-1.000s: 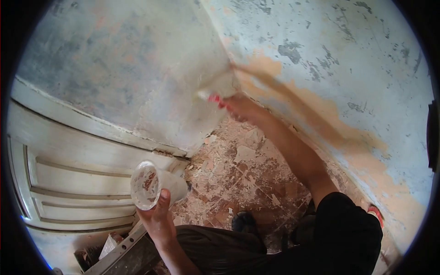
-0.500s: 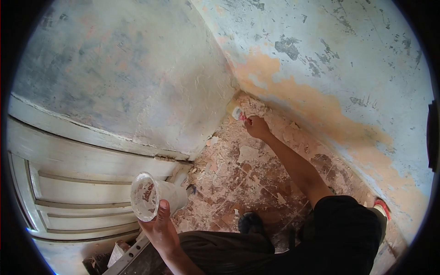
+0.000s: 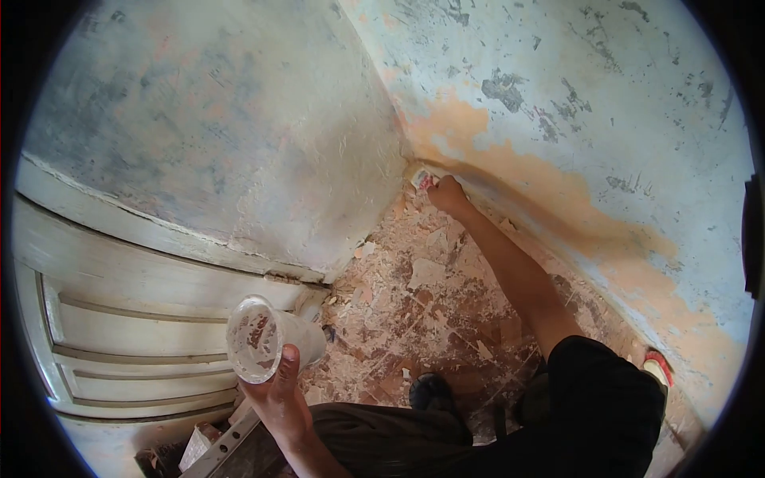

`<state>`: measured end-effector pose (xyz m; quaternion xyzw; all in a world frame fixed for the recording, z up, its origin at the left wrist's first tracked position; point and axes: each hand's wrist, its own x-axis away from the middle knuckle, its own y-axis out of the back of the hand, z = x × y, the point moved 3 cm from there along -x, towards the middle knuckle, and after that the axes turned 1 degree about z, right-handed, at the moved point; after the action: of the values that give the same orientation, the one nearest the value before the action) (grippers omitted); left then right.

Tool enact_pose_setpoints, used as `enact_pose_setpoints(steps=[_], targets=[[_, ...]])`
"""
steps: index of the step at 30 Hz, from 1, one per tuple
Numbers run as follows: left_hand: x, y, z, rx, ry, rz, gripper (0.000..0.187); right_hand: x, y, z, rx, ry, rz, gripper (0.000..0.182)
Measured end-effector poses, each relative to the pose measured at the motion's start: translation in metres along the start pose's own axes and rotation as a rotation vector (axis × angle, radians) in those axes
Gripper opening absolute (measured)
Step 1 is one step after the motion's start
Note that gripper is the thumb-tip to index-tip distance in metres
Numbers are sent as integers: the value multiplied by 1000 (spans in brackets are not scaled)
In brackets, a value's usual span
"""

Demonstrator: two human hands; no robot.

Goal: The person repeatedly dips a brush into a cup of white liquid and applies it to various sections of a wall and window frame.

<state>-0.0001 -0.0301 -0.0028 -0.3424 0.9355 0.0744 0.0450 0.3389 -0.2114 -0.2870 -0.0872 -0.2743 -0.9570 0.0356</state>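
My left hand [image 3: 280,398] grips a translucent plastic tub [image 3: 301,336], its thumb against the side near the rim. The tub is tilted so that its mouth faces me, with whitish smears and reddish-brown patches visible inside. Far out in front, my right hand [image 3: 448,196] is closed around the handle of a paintbrush [image 3: 423,178]. The brush head is at the low corner where the left wall [image 3: 319,151] and the right wall [image 3: 574,171] meet the floor. Its bristle tips are too small to make out clearly.
Flakes and rubble cover the reddish floor [image 3: 430,295]. A white panelled door [image 3: 143,319] stands at left. A metal-edged bar [image 3: 231,442] lies lower left beside some debris. A red-and-white brush-like object [image 3: 660,366] is by the right wall. My shoe [image 3: 431,392] is below.
My right hand has moved the paintbrush slightly up, from the foot of the left wall into the corner by the right wall. The left hand with the tub has barely shifted.
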Motion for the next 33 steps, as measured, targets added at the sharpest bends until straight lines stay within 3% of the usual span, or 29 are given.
enact_pose_setpoints(steps=[4,8,12,13,17,19,21,23,24,25,27,29,31,33], targets=[[-3,-9,1,18,11,39,73,-12,49,98,-87,197,-127,37],[-7,-12,6,-12,19,33,71,59,126,189,-130,513,-348,30],[-7,-14,2,-18,28,39,70,86,155,211,-219,718,-381,25],[-7,-14,2,-26,37,36,70,75,139,201,-265,664,-283,27],[-5,-19,-3,-33,43,38,68,1,14,86,-285,536,-392,38],[1,-24,-11,-8,14,42,66,-1,-24,31,-218,338,-269,38],[2,-24,-14,20,7,32,65,12,-44,2,-489,-130,209,32],[1,-24,-13,55,32,10,65,9,-62,1,-995,-275,355,28],[1,-25,-13,46,34,17,64,18,-62,17,-1245,-354,429,26],[-2,-26,-14,35,35,27,64,15,-58,37,-1366,-430,338,23],[-5,-27,-15,26,33,36,62,7,-26,100,-1459,-259,192,8],[-7,-29,-15,31,26,32,60,14,20,179,-1544,-191,130,14],[-9,-31,-11,63,32,35,56,30,53,260,-1523,3,68,4],[-13,-31,-7,40,30,66,54,52,87,337,-1752,172,155,16]])
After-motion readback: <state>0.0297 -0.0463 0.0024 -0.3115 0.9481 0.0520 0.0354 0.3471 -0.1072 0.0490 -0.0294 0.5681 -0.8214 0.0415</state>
